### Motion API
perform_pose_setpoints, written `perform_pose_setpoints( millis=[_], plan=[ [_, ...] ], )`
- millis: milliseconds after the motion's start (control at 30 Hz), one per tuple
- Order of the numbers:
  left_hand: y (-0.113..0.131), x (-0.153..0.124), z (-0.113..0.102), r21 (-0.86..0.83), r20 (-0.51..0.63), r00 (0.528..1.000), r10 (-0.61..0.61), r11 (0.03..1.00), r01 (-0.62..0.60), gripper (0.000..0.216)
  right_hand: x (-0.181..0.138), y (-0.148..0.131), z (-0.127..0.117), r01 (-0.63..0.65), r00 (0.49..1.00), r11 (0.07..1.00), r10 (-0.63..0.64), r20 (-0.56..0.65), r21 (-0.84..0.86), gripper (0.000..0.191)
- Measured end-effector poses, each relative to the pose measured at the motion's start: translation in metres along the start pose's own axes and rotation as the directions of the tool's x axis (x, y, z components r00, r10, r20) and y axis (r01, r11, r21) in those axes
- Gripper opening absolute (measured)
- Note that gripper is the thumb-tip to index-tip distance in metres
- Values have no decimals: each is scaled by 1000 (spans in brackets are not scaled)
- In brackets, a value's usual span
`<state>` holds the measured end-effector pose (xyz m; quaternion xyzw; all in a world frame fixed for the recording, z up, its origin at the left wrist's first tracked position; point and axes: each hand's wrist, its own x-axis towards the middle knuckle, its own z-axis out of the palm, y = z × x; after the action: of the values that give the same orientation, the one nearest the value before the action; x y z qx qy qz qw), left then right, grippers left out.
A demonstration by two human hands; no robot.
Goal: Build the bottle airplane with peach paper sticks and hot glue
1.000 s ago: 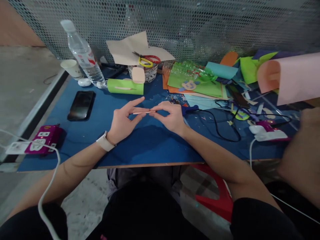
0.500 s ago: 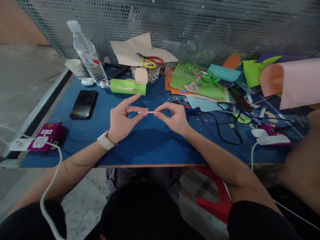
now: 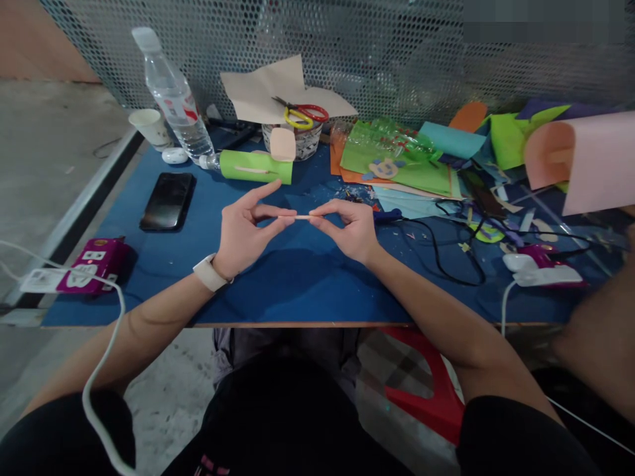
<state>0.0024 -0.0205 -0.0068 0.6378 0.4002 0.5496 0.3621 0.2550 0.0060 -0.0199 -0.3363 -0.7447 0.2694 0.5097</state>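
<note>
A thin, pale pinkish strip [image 3: 302, 217] is held level above the blue table, seen nearly edge-on, so its full shape is hidden. My left hand [image 3: 244, 231] pinches its left end between thumb and fingers, with the index finger raised. At the other end, my right hand [image 3: 351, 230] grips it between thumb and fingertips. Just beyond my hands lies a small bottle wrapped in green sheet [image 3: 243, 165], with a pale rounded piece [image 3: 282, 144] standing on it. Close to my right hand is a blue-handled tool [image 3: 387, 215] with a black cord.
A water bottle [image 3: 176, 106], paper cup [image 3: 149, 129] and phone [image 3: 167, 201] stand or lie at left. Scissors [image 3: 300, 114] rest on a patterned bowl [image 3: 302, 143]. Coloured sheets [image 3: 407, 175] and scraps fill the right. Purple power strips [image 3: 94, 266] with cables flank me; another person's arm [image 3: 600, 330] is at right.
My hands keep the strip pinched in nearly the same place, with only a slight shift. The whole view has moved a little as my head tilts.
</note>
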Motion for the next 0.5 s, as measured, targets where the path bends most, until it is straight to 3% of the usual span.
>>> perform_pose_setpoints(
  millis=[167,500],
  plan=[
    [4,2,1,-19,24,999,-36,999,36,89,1,0,1,49,999,999,-48,-10,14,35],
    [4,-1,4,-36,90,995,-41,998,44,76,2,-2,1,14,1000,999,-13,24,-38,45]
  ],
)
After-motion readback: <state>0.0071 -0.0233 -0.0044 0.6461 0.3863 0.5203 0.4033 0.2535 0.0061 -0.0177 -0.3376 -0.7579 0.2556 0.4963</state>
